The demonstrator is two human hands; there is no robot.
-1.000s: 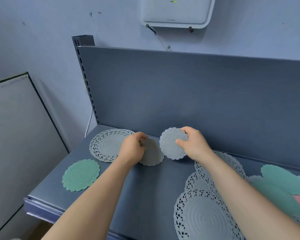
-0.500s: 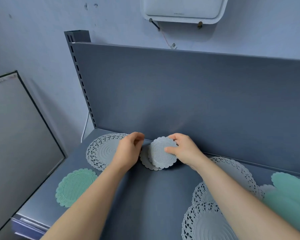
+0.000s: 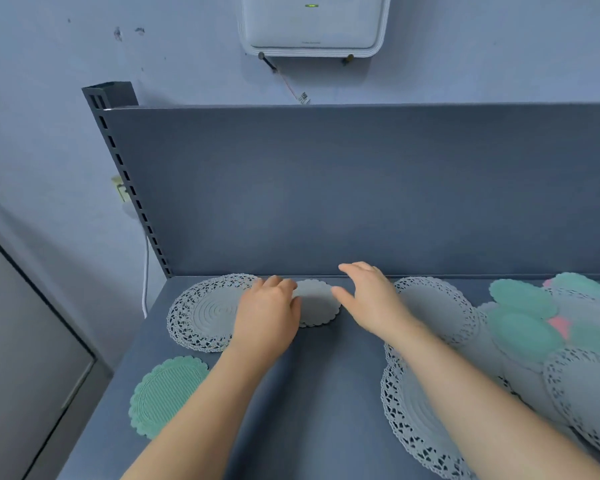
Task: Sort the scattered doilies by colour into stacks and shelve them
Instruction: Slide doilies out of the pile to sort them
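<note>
A small white scalloped doily stack (image 3: 317,303) lies flat on the grey shelf (image 3: 326,393) near the back panel. My left hand (image 3: 267,317) rests with curled fingers on its left edge. My right hand (image 3: 369,299) hovers just right of it, fingers spread and holding nothing. A large white lace doily (image 3: 205,313) lies left of my left hand. A small green doily (image 3: 167,393) sits near the shelf's front left. More white lace doilies (image 3: 426,407) and green ones (image 3: 523,317) with a pink one (image 3: 560,325) lie scattered at the right.
The shelf's upright back panel (image 3: 361,192) stands directly behind the doilies, with a slotted post (image 3: 129,181) at its left. A white box (image 3: 312,24) hangs on the wall above. A grey panel (image 3: 21,341) stands left of the shelf.
My right hand has laid the small white doily onto the one by my left hand and let go, drawing back to the right. My view has tilted slightly.
</note>
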